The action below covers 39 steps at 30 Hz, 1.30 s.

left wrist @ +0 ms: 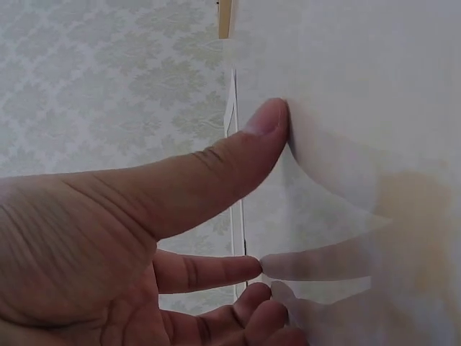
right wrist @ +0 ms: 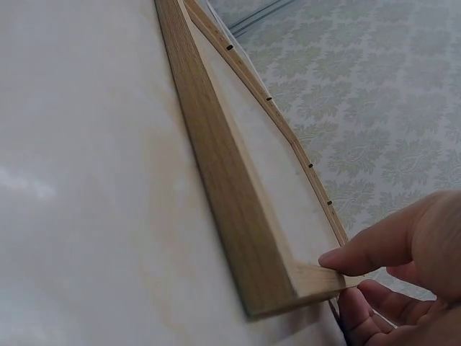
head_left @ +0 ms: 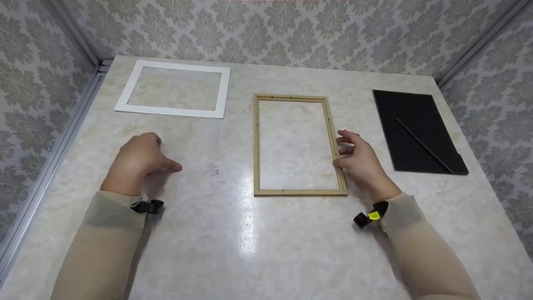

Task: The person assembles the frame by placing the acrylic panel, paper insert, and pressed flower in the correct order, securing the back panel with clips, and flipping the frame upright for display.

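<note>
Sleeves (head_left: 104,241) are stretched over the table (head_left: 200,250). Between left hand (head_left: 139,158) and right hand (head_left: 361,160), the wooden frame (head_left: 256,146) is laid lengthwise away from the person, its right side apparently pinched by the right, while the left, thumb outstretched, is held well apart, gripping nothing.

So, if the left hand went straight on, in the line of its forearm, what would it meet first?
Probably the near edge of the white frame, though the left hand might pass above it; depth is unclear.
</note>
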{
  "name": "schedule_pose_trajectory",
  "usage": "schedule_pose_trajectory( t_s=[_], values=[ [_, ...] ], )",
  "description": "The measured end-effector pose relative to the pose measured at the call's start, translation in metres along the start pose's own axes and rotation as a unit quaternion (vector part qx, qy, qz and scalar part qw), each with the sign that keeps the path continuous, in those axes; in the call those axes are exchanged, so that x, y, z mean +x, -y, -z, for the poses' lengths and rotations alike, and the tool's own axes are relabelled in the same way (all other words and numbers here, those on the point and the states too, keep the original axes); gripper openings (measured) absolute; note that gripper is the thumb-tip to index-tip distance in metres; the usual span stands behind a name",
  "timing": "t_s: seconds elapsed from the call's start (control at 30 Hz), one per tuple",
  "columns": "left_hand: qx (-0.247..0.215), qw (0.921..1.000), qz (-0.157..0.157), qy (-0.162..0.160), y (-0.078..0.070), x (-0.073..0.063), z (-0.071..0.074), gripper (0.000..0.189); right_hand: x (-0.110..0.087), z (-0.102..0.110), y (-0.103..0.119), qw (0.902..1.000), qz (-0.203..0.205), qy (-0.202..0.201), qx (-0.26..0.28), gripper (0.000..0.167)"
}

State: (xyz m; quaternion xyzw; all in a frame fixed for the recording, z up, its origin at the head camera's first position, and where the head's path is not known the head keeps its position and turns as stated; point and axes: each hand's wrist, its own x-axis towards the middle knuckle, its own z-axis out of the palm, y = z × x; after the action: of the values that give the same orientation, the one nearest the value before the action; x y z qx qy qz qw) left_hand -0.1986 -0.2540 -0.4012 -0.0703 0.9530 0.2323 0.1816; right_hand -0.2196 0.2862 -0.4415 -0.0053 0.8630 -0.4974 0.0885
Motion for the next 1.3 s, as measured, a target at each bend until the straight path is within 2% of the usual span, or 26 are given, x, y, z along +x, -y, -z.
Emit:
schedule_pose_trajectory(
  t_s=[0.2,0.47,0.57,0.77,0.87,0.97,1.3],
  values=[
    [-0.010,0.9997,0.009,0.018,-0.001,-0.001,0.001,0.110,0.000,0.000,0.000,1.0000,0.003,-0.001,0.004,0.095],
    [-0.017,0.9991,-0.006,0.039,0.000,-0.003,0.004,0.113,0.000,-0.001,-0.001,1.0000,0.000,-0.002,0.006,0.094],
    [-0.018,0.9985,-0.016,0.050,0.001,-0.003,0.006,0.106,0.000,0.000,0.000,0.9999,-0.009,0.000,-0.004,0.090],
    [-0.042,0.9954,-0.048,0.071,0.004,-0.004,0.010,0.080,0.000,0.004,0.001,0.9976,-0.025,-0.002,-0.065,0.072],
    [-0.091,0.9898,-0.063,0.089,0.006,-0.004,0.012,0.066,0.000,0.004,0.002,0.9970,-0.024,0.000,-0.073,0.069],
    [-0.148,0.9802,-0.070,0.112,0.009,-0.005,0.015,0.060,0.001,0.004,0.002,0.9968,-0.022,0.002,-0.077,0.069],
    [-0.255,0.9566,-0.065,0.125,0.013,-0.006,0.028,0.066,0.001,0.004,0.002,0.9960,-0.021,0.001,-0.087,0.068]
  ],
)
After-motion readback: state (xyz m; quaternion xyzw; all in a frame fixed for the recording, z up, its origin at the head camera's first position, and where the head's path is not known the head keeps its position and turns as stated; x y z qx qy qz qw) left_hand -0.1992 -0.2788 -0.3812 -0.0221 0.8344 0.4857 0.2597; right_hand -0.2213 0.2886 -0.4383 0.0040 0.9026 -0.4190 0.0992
